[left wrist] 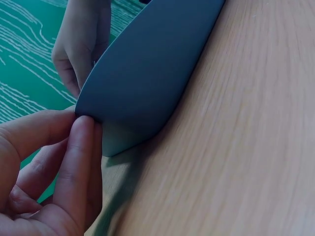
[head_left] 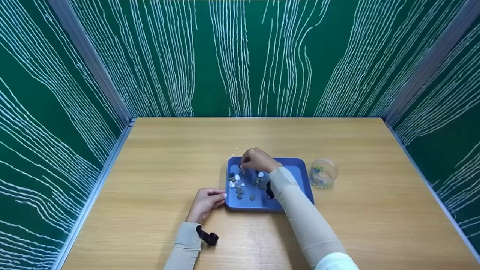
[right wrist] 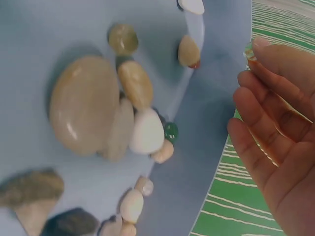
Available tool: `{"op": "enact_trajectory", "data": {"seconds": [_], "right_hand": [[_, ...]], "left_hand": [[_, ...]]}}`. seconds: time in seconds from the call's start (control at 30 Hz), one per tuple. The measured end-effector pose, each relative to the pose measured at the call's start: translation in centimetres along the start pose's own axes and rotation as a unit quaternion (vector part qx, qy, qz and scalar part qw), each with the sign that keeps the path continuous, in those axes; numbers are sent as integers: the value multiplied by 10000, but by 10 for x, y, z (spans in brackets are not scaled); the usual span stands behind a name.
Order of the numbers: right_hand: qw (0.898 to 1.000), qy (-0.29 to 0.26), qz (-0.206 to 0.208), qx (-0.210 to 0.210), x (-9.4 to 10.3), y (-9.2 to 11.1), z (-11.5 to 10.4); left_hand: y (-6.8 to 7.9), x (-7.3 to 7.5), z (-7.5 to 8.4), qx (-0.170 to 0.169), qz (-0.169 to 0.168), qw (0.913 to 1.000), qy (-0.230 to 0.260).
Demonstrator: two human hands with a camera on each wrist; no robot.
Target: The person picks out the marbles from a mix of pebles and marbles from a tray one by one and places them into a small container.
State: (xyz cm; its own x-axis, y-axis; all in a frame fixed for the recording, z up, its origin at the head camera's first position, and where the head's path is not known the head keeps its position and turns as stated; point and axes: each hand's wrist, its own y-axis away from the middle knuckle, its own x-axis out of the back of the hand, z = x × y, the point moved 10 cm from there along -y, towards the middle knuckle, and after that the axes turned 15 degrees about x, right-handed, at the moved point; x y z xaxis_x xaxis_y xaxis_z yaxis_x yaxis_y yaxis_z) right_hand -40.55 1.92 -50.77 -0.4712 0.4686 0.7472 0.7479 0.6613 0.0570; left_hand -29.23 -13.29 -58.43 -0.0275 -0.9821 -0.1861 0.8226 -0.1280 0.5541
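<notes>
A blue tray holds several grey, black and white stones, among them a grey stone. My left hand pinches the tray's near-left rim between thumb and fingers, also plain in the left wrist view. Over the far-left part of the tray reaches my right hand. In the right wrist view, this hand's thumb and forefinger pinch a small clear glass marble with coloured streaks. Beside it on the tray lie a large tan stone, a white stone and a green marble.
A round clear tub with several glass marbles stands on the wooden table just right of the tray. A few tiny pale bits lie behind the tray. Green walls with white lines enclose the table at the back and sides.
</notes>
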Motion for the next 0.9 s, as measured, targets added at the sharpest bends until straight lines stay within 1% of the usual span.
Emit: {"op": "enact_trajectory", "data": {"seconds": [0.13, 0.47, 0.77, 0.87, 0.9], "right_hand": [[9999, 34, 82, 50, 7, 5, 1], [9996, -72, 216, -194, 22, 19, 12], [9993, -128, 210, -296, 31, 31, 19], [9993, -45, 265, -262, 36, 34, 21], [9993, 17, 307, -198, 38, 35, 21]], "left_hand": [[0, 0, -1, 46, -20, 10000, -15], [1, 1, 0, 34, 15, 10000, -51], [-1, 1, -2, 150, 61, 9999, -55], [0, 0, -1, 135, 47, 9999, -58], [2, -1, 1, 114, 23, 9999, -64]]}}
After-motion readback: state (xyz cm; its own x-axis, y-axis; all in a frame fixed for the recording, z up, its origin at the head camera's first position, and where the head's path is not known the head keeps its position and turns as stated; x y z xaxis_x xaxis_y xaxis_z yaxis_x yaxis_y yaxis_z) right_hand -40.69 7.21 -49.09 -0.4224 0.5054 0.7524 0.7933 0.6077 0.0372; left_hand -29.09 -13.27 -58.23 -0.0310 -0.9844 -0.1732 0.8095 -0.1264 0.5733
